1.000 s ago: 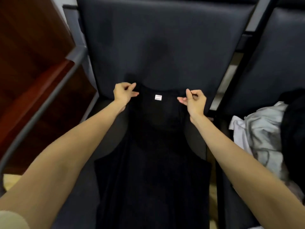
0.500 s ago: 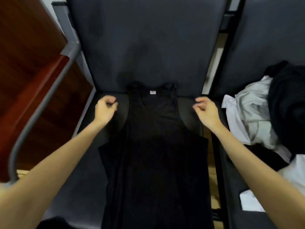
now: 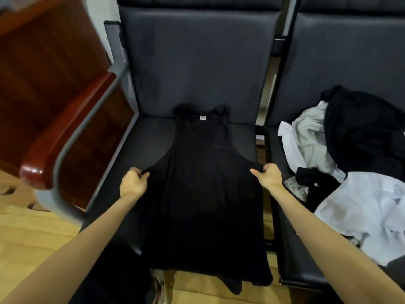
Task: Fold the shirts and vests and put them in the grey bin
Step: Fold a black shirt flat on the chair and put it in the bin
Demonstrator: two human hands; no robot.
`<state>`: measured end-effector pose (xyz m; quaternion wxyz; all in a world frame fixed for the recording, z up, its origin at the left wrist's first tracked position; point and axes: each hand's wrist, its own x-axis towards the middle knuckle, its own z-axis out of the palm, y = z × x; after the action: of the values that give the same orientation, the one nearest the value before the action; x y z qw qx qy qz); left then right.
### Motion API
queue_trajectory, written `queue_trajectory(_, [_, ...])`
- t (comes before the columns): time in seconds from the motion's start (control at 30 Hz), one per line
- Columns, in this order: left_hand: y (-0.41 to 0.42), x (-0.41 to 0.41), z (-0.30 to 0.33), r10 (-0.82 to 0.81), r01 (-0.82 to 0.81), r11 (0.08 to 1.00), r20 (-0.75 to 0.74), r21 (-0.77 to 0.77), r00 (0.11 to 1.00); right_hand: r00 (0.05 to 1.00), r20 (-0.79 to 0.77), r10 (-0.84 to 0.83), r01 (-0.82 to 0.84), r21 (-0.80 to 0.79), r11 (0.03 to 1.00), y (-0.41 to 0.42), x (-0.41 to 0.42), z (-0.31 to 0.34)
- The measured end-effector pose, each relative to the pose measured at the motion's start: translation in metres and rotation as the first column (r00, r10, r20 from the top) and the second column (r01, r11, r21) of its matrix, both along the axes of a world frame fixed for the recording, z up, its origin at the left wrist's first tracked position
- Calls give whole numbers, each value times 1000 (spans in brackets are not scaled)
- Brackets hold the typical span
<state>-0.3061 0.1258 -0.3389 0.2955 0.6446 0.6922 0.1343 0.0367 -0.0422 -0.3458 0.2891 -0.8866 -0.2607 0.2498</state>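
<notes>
Slid down from near the straps: left hand (image 3: 133, 185) and right hand (image 3: 267, 177) each grip pinching the black vest (image 3: 203, 194) at its armpit corners. Probably light, floppy stuff; best held right there at the side edges.

Dim, soft indoor light with no hard shadows. The black sleeveless cotton vest (image 3: 203, 194) loses nearly all fold detail in darkness. The red-brown glossy wooden armrest (image 3: 63, 130) shows motion blur and a small glare spot; wide-angle distortion bends the edges.

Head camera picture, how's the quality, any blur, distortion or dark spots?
Head view: motion blur smears the wooden armrest at left; wide-angle bending curves the seat edges; the black vest is so dark its folds barely show; both hands, left hand and right hand, look fairly sharp.
</notes>
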Motion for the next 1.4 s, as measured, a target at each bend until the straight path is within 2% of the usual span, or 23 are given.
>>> queue_trajectory(0.1, [11,5,21,220,-239,963,147,127,964,994,108,16,-29,115,993,6,-4,6])
queue_trajectory(0.17, [28,5,31,233,-263,942,156,209,960,979,206,7,-47,188,981,13,-4,9])
queue_trajectory(0.23, [48,5,37,178,-202,937,107,286,978,954,298,40,-96,175,980,23,1,8])
queue_trajectory(0.33, [78,6,37,50,-37,934,-27,354,998,885,445,140,-183,54,982,39,14,4])
queue_trajectory(0.43, [98,8,29,-21,58,934,-108,352,994,883,453,126,-153,24,988,48,28,-3])
queue_trajectory(0.6, [80,11,3,-10,29,965,-76,259,997,929,351,120,-135,19,991,35,25,-14])
queue_trajectory(0.77, [39,-7,2,62,-71,973,49,218,997,995,97,36,-47,113,992,-14,-7,-12])
queue_trajectory(0.97, [-31,-42,17,162,-161,987,49,-22,986,985,-175,11,2,71,997,-94,-79,-16])
queue_trajectory(1.07, [-64,-53,22,135,-131,988,47,-77,990,980,-201,-1,6,20,1000,-124,-112,-23])
queue_trajectory(1.13, [-83,-60,21,104,-102,993,35,-51,994,989,-145,-2,5,15,1000,-138,-132,-22])
queue_trajectory(1.17, [-92,-63,20,88,-86,995,31,-47,996,997,-70,19,-18,18,1000,-145,-141,-20])
queue_trajectory(1.23, [-106,-71,17,37,-37,998,13,-49,999,977,179,119,-121,-3,993,-155,-156,-17])
queue_trajectory(1.3, [-116,-77,16,-20,19,999,-33,-29,999,879,361,312,-319,-42,947,-159,-160,-16])
queue_trajectory(1.4, [-124,-81,23,-41,46,996,-61,81,997,713,391,581,-561,-179,808,-161,-153,-19])
